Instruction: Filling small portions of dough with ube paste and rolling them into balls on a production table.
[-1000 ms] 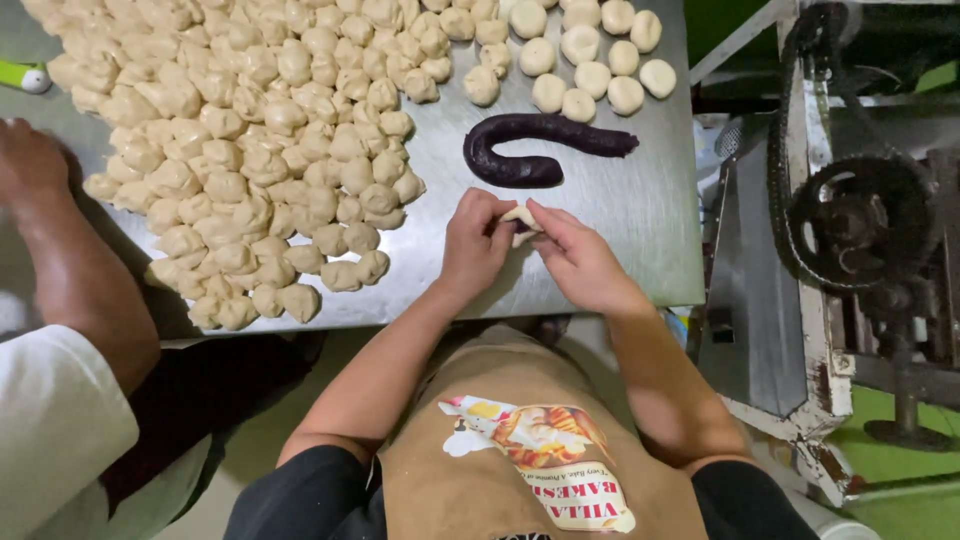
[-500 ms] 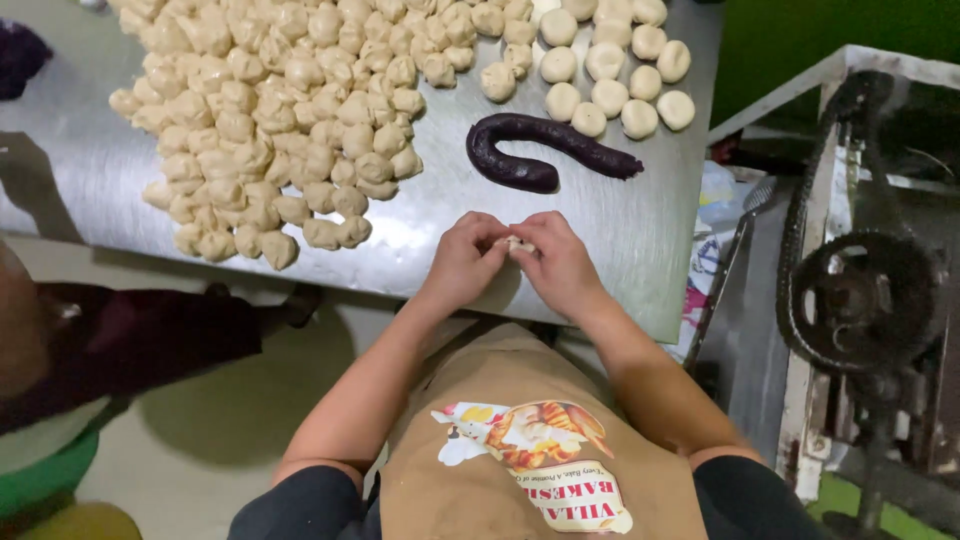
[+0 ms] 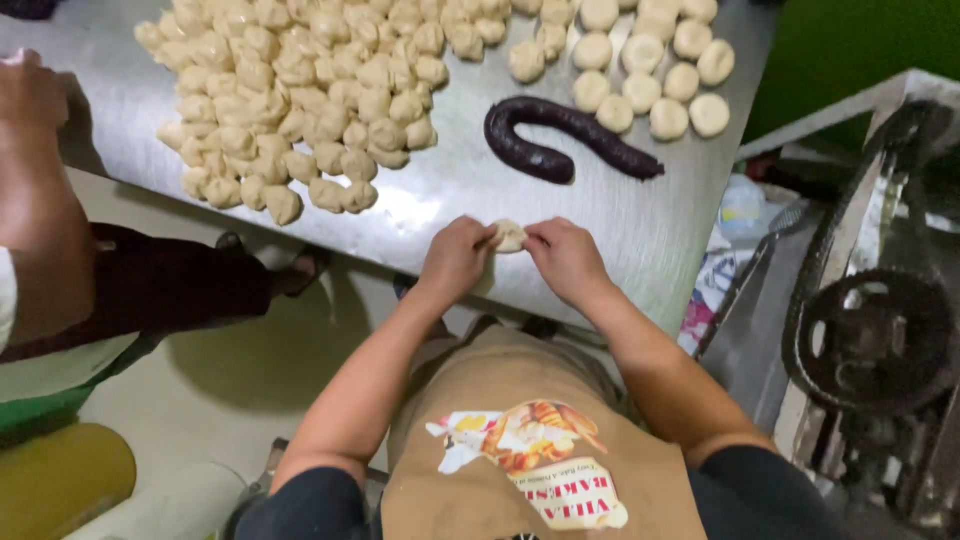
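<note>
Apron's printed logo (image 3: 530,460), orange, white and red; crumpled packaging (image 3: 715,285) right of the table

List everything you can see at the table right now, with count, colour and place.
small dough piece: one, pale, pinched between both hands at the table's near edge
folded dough pieces: large heap, cream, far left
round dough balls: over a dozen, pale, far right
dark filling roll: one, purple-black, curved, mid-table
metal table: one, steel grey
chain-and-wheel machine: one, dark, right
co-worker's arm: one, left edge
left hand: fingers on dough
right hand: fingers on dough
</note>
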